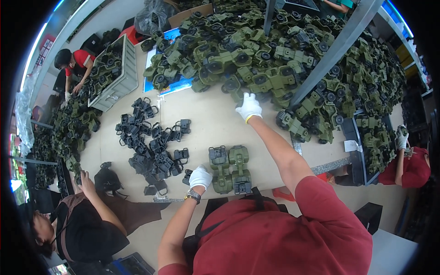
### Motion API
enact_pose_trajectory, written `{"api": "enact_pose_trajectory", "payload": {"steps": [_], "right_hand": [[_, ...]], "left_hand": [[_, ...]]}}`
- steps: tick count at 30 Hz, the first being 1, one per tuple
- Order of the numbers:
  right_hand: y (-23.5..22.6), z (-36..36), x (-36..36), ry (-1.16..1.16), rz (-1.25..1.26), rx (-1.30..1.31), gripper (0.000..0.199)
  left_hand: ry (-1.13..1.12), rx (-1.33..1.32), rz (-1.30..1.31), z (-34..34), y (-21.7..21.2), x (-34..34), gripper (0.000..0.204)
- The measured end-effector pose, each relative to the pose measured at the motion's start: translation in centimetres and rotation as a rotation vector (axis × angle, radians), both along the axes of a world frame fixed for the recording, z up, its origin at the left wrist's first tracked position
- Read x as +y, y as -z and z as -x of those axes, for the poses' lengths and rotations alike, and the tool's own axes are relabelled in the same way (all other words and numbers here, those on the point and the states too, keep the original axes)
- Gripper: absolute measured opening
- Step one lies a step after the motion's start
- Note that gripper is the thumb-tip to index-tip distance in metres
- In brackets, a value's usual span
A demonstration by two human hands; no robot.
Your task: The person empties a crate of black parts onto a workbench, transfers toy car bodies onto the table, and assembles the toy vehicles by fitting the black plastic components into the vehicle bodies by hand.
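Observation:
My right hand, in a white glove, reaches far forward and touches the near edge of a big heap of olive-green toy vehicles; whether it grips one I cannot tell. My left hand, also gloved, rests near the table's front edge beside two green toy vehicles lying side by side, with a small black part just left of it. A spread of black plastic parts lies on the tan table to the left.
A grey metal post slants over the heap. A grey crate of toys stands at the far left. Other people work around: one in red far left, one in brown near left, one in red at right.

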State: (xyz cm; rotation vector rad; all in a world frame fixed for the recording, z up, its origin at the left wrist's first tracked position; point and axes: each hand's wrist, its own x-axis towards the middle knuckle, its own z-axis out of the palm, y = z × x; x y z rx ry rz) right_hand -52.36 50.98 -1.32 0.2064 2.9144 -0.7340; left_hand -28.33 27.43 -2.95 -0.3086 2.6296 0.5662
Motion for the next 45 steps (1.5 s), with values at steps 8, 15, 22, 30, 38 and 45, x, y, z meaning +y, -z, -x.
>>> {"api": "enact_pose_trajectory", "payload": {"steps": [8,15,22,30,38,45], "right_hand": [[-2.8,-10.2,-3.0,-0.096,0.299,0.343,0.049],[-12.1,-20.5,-9.5,-0.622,0.240,0.860,0.038],[-12.9,-17.7,-9.0,-0.666,0.545,0.861,0.022],[-0.7,-3.8,-18.1,-0.924,0.065,0.345,0.044],[6.1,-2.1,-22.5,-0.863,-0.030,0.202,0.043],[-3.5,-4.2,-17.9,-0.451,0.078,0.300,0.032]], "left_hand": [[-0.558,0.167,-0.895,1.6,-6.3,1.0,0.057],[-0.823,0.270,-1.796,2.5,-10.6,-0.6,0.046],[-0.679,0.319,-1.831,-2.8,-12.5,-8.1,0.056],[-1.022,0.006,-1.522,-10.5,-12.4,-11.1,0.058],[-1.095,0.030,-1.512,-11.3,-12.2,-10.8,0.047],[-1.075,-0.055,-1.597,-8.5,-12.6,-10.7,0.054]]}}
